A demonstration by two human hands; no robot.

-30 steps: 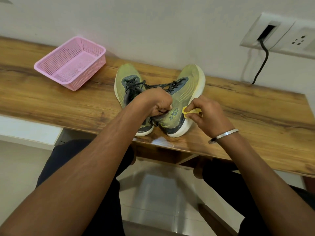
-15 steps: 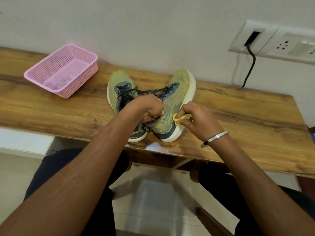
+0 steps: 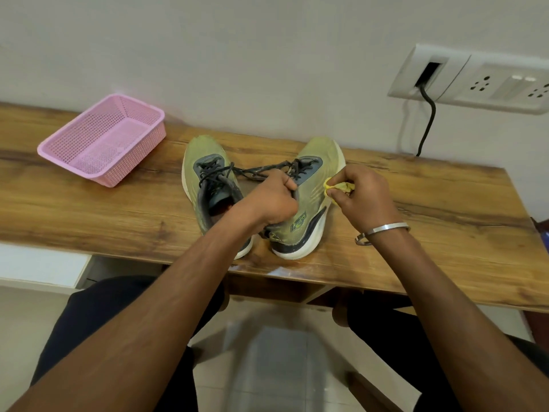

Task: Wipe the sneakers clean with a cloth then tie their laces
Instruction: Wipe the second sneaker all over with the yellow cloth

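Note:
Two olive-green sneakers with dark untied laces stand side by side on the wooden table point(image 3: 445, 209). The left sneaker point(image 3: 205, 179) sits flat. My left hand point(image 3: 271, 200) is closed around the collar of the right sneaker point(image 3: 309, 209), which is tilted onto its side. My right hand point(image 3: 364, 197) pinches a small bunched yellow cloth point(image 3: 334, 185) against the outer side of the right sneaker, near its midfoot. A silver bangle is on my right wrist.
A pink plastic basket point(image 3: 104, 138) sits at the table's back left. A wall socket panel point(image 3: 475, 81) with a black cable point(image 3: 426, 123) hangs at the back right. My knees are under the table's front edge.
My right hand with the cloth has slid along the right sneaker's side, from near the heel toward the toe. My left hand keeps its grip on the shoe.

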